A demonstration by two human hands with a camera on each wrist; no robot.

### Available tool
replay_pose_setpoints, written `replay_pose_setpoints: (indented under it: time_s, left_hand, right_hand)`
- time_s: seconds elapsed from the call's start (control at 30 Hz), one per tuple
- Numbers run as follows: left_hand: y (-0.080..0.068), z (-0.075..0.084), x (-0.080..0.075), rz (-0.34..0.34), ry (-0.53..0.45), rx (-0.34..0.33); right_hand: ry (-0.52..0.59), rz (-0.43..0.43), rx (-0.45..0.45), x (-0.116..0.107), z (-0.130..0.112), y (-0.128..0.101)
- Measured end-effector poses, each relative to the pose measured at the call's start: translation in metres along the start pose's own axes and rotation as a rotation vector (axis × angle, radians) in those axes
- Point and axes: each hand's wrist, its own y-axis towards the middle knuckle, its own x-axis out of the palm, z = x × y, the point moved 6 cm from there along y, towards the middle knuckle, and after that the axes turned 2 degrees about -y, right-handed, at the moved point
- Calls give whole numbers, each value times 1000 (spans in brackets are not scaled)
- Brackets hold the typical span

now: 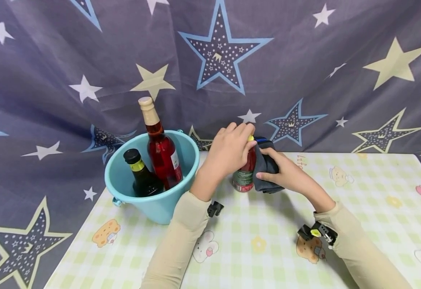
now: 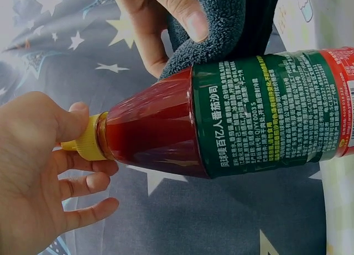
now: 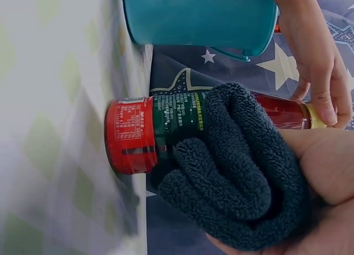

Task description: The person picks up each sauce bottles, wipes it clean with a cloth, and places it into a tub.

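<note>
A ketchup bottle [image 2: 249, 114] with red sauce, a green and red label and a yellow cap [image 2: 88, 139] stands upright on the table. My left hand [image 1: 230, 150] pinches that cap between thumb and fingers. Against the bottle's right side is a folded dark grey towel [image 3: 238, 172], which my right hand [image 1: 284, 170] grips. In the right wrist view the towel hides part of the bottle's label and shoulder.
Left of the hands, a light blue bucket [image 1: 160, 210] holds a tall bottle of red liquid [image 1: 163, 156] and a dark bottle with a black cap [image 1: 143, 178]. A checked cloth covers the table [image 1: 243, 261]. Behind hangs a star-patterned curtain [image 1: 286, 72].
</note>
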Motion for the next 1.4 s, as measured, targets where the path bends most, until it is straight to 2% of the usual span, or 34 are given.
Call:
replay_pose_setpoints:
  time_s: [0.2,0.37,0.47,0.6,0.83,1.07,1.17,1.4]
  left_hand:
    - [0,-2,-1,10,8,-4]
    - [0,-2,0,-17,-20,-15]
    - [-1,-1,1,-40,-39,-17]
    - [-2,-1,1,-38,-45,-18]
    - [0,-3,-2,-28,-64,-15]
    - [1,-3,1,-98,-105,-26]
    - [1,-3,0,-84,-94,-25]
    - [1,-3,-2,-31,-72,-21]
  right_hand:
    - [10,-18,-16,0,-2,2]
    - [8,-50,32,6,4,0]
    - [-37,-98,106,14,11,-2]
    - [-114,-162,186,21,17,-3]
    - [-236,-178,192,25,16,-1]
    - [-346,-267,322,37,26,-5]
    - [-364,-266,343,38,27,-4]
    - [-363,-253,331,32,28,-3]
